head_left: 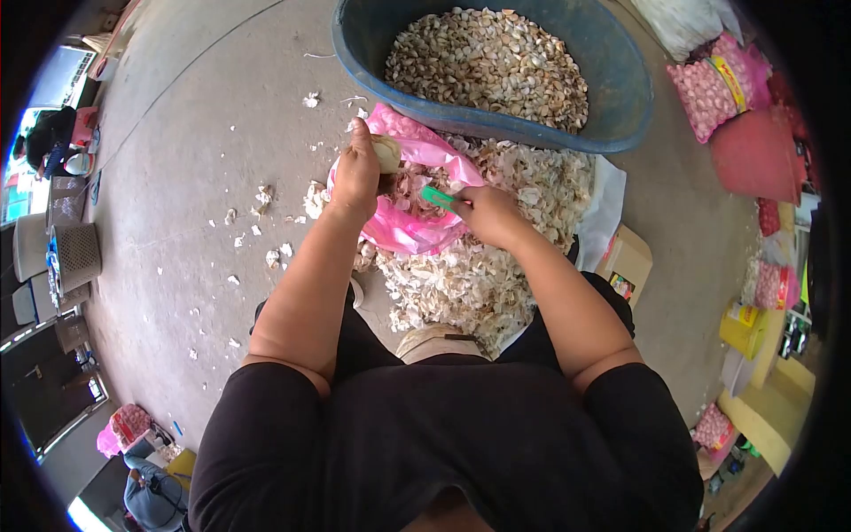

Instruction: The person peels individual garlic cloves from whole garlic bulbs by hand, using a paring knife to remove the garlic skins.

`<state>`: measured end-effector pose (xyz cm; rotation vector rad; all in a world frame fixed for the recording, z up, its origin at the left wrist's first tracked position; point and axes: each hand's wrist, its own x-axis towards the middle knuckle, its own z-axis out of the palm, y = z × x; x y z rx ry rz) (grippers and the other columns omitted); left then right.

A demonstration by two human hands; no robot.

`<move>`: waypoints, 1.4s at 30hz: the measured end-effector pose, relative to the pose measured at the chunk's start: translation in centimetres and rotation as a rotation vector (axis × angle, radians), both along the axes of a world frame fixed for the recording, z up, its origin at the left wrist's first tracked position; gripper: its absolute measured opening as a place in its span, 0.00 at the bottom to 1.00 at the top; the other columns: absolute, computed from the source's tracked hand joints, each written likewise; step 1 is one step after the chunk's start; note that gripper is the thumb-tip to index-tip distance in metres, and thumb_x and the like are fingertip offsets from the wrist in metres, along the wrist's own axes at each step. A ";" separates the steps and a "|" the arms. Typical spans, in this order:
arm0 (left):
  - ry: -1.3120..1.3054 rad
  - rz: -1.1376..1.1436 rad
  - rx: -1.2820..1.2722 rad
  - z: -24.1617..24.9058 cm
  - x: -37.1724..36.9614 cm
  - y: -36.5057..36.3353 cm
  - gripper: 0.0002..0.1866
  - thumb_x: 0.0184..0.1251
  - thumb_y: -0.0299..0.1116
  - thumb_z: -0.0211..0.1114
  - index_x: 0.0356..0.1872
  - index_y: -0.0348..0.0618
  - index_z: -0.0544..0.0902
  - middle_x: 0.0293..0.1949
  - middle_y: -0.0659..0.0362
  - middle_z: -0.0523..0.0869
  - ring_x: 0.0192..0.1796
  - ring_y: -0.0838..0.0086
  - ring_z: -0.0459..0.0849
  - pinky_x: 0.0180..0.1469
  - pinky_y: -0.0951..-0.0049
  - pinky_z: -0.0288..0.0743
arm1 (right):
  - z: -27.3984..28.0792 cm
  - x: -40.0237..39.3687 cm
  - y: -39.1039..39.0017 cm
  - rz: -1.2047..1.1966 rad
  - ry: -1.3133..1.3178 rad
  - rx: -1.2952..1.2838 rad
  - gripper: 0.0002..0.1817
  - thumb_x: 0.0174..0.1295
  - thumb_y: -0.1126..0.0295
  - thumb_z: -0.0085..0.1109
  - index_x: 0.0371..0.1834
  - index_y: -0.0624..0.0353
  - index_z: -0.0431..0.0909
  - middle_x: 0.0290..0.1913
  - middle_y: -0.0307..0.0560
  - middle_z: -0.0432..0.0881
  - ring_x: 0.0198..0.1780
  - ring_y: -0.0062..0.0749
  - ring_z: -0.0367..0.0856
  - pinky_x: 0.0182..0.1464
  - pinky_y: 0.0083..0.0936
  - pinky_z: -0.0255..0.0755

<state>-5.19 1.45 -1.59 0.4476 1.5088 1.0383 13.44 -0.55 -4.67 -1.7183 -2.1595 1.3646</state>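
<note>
My left hand (pixel 356 177) is closed around a pale garlic bulb (pixel 386 153), its thumb pointing up, over the left rim of a pink plastic bag (pixel 403 232). From the fingers of my right hand (pixel 490 215) sticks out what looks like a small green-handled knife (pixel 438 197); I cannot make out its blade. It points toward the left hand, above the open bag, and the two hands are apart. Garlic and reddish loose skins (pixel 409 188) show inside the bag. Around the bag and below it spreads a heap of papery garlic peels (pixel 461 288).
Beyond the bag stands a blue tub (pixel 634 106) holding many garlic cloves (pixel 487 66). Garlic scraps (pixel 263 199) dot the concrete floor at left. A cardboard box (pixel 628 259) lies right of the peels. Pink garlic sacks (pixel 709 89) and a red tub (pixel 753 155) line the right side. Another person (pixel 151 492) is at lower left.
</note>
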 end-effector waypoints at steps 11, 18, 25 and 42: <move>0.017 -0.500 -0.057 0.2 3.0 -2.0 0.37 0.59 0.65 0.29 0.27 0.42 0.76 0.16 0.63 0.72 0.18 0.80 0.66 0.20 0.81 0.58 | 2.8 -1.6 -0.3 -0.139 0.259 0.297 0.20 0.52 0.55 0.55 0.30 0.65 0.74 0.26 0.55 0.78 0.29 0.49 0.77 0.31 0.35 0.70; 0.509 -0.531 0.485 -1.1 5.1 -2.7 0.27 0.67 0.51 0.38 0.27 0.34 0.71 0.19 0.55 0.75 0.23 0.72 0.74 0.28 0.73 0.69 | 3.6 -0.6 -0.2 -0.206 0.303 0.248 0.18 0.56 0.59 0.51 0.22 0.65 0.74 0.19 0.57 0.75 0.25 0.49 0.76 0.27 0.34 0.68; 0.120 -0.326 0.214 -1.0 7.1 -2.5 0.26 0.66 0.51 0.39 0.23 0.36 0.71 0.19 0.59 0.75 0.20 0.75 0.73 0.23 0.76 0.65 | 3.5 -0.1 -1.1 -0.410 0.521 0.265 0.15 0.58 0.65 0.47 0.20 0.66 0.70 0.13 0.52 0.70 0.14 0.35 0.67 0.21 0.30 0.63; -0.425 -0.305 -0.130 -1.0 6.7 -1.3 0.21 0.64 0.50 0.46 0.28 0.41 0.74 0.20 0.61 0.75 0.17 0.79 0.69 0.17 0.80 0.61 | 1.6 8.9 1.7 -0.117 -0.441 0.385 0.12 0.47 0.65 0.59 0.22 0.66 0.74 0.25 0.59 0.76 0.30 0.52 0.75 0.34 0.39 0.68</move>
